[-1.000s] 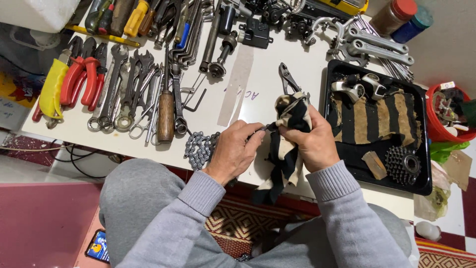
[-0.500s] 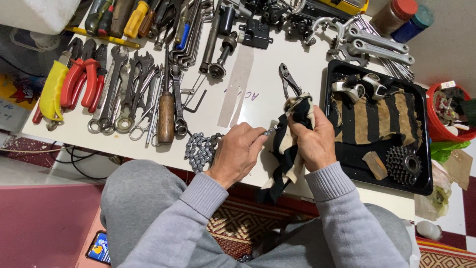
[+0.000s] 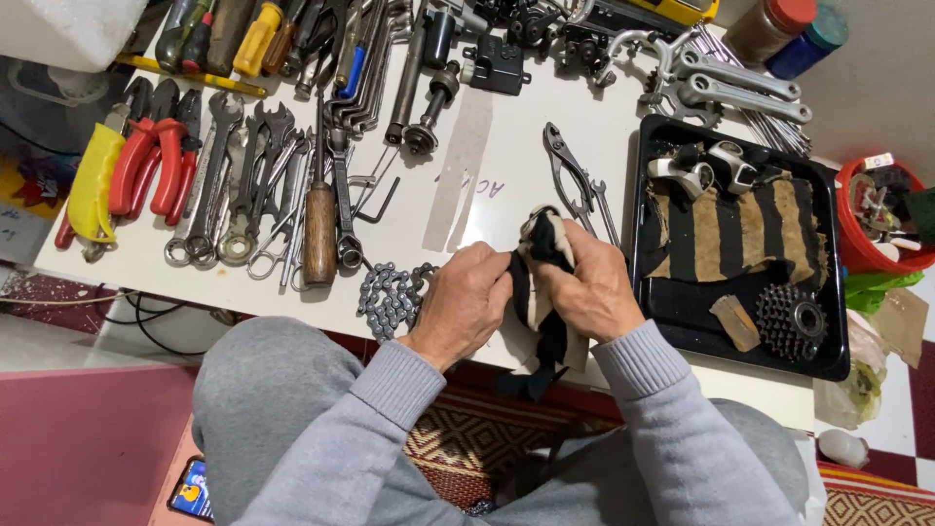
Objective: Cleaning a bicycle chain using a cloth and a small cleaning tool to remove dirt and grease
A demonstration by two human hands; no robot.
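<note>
Both hands meet at the worktop (image 3: 506,136) edge: left hand (image 3: 466,297) and right hand (image 3: 589,287) clench the striped rag (image 3: 538,292), hanging lengthwise between them, probably wrapping a small part.

Both hands (image 3: 531,297) grip a soft striped cloth rag (image 3: 541,292). At nine o'clock lies a dull metal chain (image 3: 390,297); at three o'clock, a glossy black plastic tray (image 3: 682,326) on the matt white table (image 3: 506,146).

Both hands, left (image 3: 466,302) and right (image 3: 589,290), around a striped rag (image 3: 539,292).
</note>
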